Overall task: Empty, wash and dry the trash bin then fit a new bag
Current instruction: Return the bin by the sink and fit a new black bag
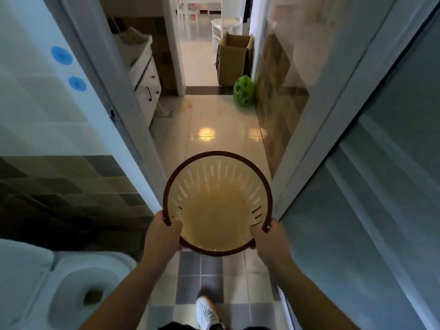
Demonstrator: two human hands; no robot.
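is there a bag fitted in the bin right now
No, the trash bin held by both hands shows bare slotted yellow walls and a bare bottom under its brown rim, with no bag lining it.

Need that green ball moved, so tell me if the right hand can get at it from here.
Probably not. The right hand grips the trash bin rim, and the green ball lies far ahead by the wall, though the floor between looks clear.

Slotted trash bin (217,206) held up in a doorway — mouth open to the camera.
Left hand (164,234) and right hand (270,239) grip its brown near rim; toilet (59,282) near left, green ball (244,91) far right.
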